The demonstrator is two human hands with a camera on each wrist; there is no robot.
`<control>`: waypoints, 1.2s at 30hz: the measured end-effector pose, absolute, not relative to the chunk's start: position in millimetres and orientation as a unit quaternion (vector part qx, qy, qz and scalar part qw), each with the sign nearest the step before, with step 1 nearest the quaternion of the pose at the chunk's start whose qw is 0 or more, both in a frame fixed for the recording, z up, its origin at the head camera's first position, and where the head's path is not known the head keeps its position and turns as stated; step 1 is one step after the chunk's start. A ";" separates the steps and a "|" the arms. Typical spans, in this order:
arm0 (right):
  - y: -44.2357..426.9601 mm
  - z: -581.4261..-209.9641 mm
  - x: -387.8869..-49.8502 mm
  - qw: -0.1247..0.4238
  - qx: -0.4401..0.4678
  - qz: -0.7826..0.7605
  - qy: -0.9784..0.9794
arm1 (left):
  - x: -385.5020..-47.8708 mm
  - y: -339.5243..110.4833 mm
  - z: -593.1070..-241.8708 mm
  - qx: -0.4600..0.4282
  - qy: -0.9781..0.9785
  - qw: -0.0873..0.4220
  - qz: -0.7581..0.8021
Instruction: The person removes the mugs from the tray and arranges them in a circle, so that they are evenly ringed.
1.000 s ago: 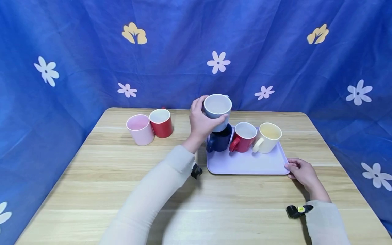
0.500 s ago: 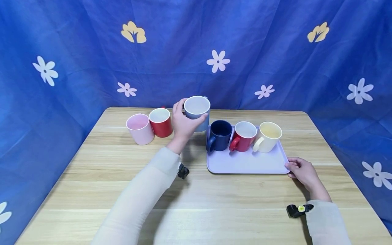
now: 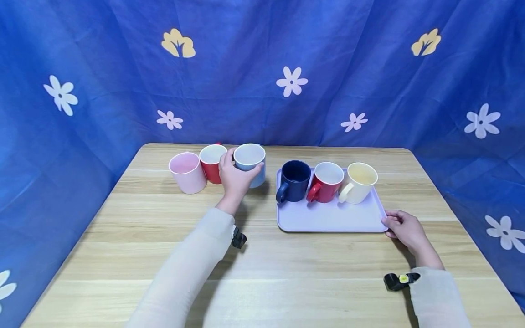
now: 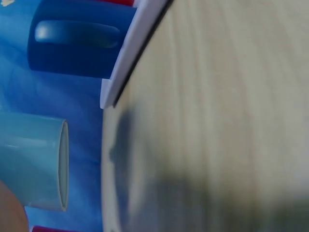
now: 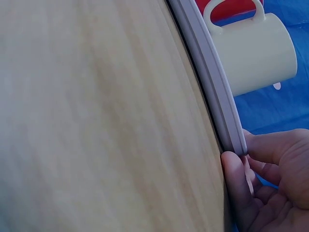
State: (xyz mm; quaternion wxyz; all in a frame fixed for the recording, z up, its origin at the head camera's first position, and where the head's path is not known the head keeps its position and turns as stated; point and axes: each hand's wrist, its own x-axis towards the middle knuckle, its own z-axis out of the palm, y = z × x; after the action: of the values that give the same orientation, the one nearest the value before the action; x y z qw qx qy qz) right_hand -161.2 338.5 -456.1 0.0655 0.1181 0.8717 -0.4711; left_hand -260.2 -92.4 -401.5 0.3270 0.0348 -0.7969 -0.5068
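My left hand [image 3: 234, 182] grips a light blue mug [image 3: 257, 176], thumb and fingers round its sides, right of a red mug [image 3: 211, 171]. In the left wrist view, the base of the light blue mug [image 4: 31, 159] hangs a little above the table. My right hand [image 3: 408, 233] pinches the near right corner of a lilac tray [image 3: 328, 221]; the right wrist view shows thumb and finger of the hand [image 5: 285, 179] on the tray's rim [image 5: 219, 92]. Upright on the tray stand a dark blue mug [image 3: 298, 182], a red mug [image 3: 328, 189] and a cream mug [image 3: 358, 189].
A pink mug [image 3: 191, 178] stands at the back left, against the red mug beside it. The wooden table [image 3: 311, 273] ends at a blue curtain [image 3: 229, 82] with flower shapes, which hangs behind and on both sides.
My left hand has carried the light blue mug leftward from above the dark blue mug, and then lower, beside the left red mug. My right hand and the tray have stayed in place.
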 end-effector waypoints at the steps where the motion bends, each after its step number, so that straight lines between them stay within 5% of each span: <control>1: 338.4 -456.1 -161.1 0.065 0.117 -0.471 0.872 | -259.8 -93.2 -403.7 0.039 -0.796 0.326 -0.509; 36: 340.8 -460.9 -162.4 0.058 0.121 -0.460 0.878 | -255.9 -92.3 -432.5 0.190 -0.764 0.345 -0.511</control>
State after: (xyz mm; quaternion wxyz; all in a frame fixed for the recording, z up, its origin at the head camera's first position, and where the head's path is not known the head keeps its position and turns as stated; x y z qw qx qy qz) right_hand -162.4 340.8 -460.9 0.0578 0.1209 0.8780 -0.4595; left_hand -255.9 -92.3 -432.5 0.3452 0.1903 -0.7640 -0.5108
